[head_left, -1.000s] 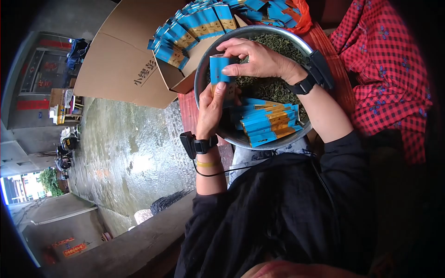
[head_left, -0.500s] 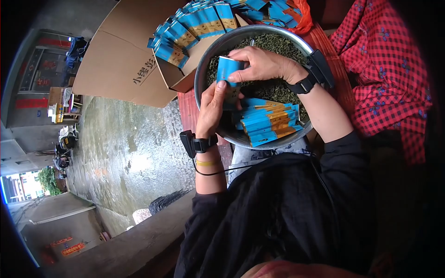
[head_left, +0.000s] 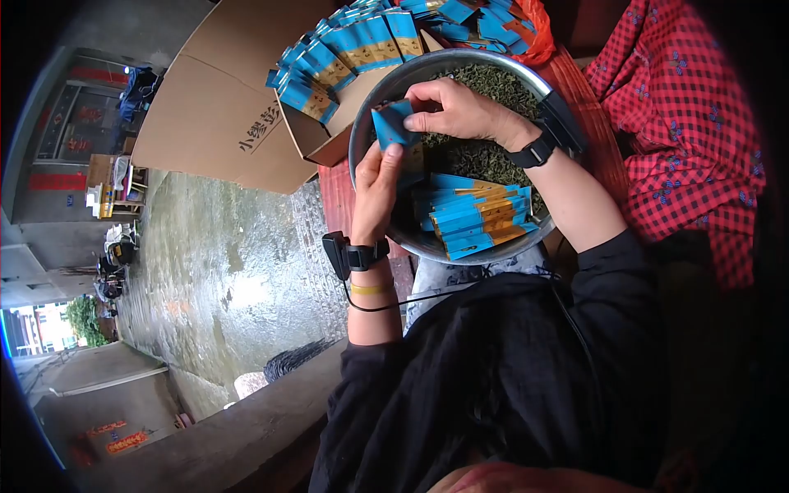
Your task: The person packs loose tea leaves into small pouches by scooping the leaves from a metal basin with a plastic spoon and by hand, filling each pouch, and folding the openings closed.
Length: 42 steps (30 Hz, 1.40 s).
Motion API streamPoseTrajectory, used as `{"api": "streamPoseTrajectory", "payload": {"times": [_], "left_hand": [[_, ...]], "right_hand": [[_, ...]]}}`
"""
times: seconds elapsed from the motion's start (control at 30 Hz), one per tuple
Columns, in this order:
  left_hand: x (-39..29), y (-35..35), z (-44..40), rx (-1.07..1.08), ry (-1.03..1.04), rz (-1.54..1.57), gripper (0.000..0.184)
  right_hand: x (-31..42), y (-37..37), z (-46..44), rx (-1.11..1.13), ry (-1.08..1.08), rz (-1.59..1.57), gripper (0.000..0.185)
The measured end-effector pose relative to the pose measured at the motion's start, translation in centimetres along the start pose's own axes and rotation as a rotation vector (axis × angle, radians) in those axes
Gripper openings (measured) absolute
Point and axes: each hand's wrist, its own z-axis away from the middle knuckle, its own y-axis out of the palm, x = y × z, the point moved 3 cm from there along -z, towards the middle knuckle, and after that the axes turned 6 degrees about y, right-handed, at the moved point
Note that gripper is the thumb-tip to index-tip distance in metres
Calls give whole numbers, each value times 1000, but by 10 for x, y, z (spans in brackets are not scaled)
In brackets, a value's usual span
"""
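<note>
A blue packet (head_left: 392,123) is pinched between my two hands above a round metal basin (head_left: 359,148). My left hand (head_left: 376,185) grips it from below, thumb on its face. At its upper right edge, my right hand (head_left: 456,111) has thumb and fingers closed on it. The packet's top looks bent and parted; its inside is hard to make out. Dark green curled tea leaves (head_left: 501,86) lie in the basin. Several blue and gold packets (head_left: 481,215) rest in an overlapping stack at the basin's near side, under my hands.
Behind the basin, a cardboard box (head_left: 222,99) holds rows of upright blue and gold packets (head_left: 353,49). More packets (head_left: 485,20) lie beside a red plastic bag (head_left: 538,33). Red checked cloth (head_left: 682,148) hangs at the right. Wet floor (head_left: 238,263) stretches left.
The packet has tilted and its top edge has gone from flat to bent and parted. Both hands have shifted slightly, still holding it. The stack in the basin is unchanged.
</note>
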Motion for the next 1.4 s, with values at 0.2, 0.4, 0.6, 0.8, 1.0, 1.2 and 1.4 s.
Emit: {"api": "streamPoseTrajectory", "payload": {"times": [0.2, 0.4, 0.6, 0.8, 1.0, 1.2, 1.4], "left_hand": [[0, -3, 0, -101, 77, -45, 26], [11, -14, 1, -168, 96, -7, 20], [5, -10, -2, -206, 79, -19, 23], [3, -9, 0, -158, -8, -60, 31], [9, -8, -7, -107, 21, -63, 27], [-10, -28, -37, -122, 0, -17, 20], [-5, -109, -137, -293, 85, -215, 12]], "right_hand": [[4, 10, 1, -37, -89, 87, 24], [10, 15, 4, -18, -86, 133, 26], [4, 18, 1, -98, -194, 230, 26], [-1, 17, 0, -229, -206, 206, 24], [-4, 12, -2, -293, -136, 188, 22], [-12, 13, -9, -355, -126, -26, 19], [4, 12, -2, -373, -54, -154, 12]]}}
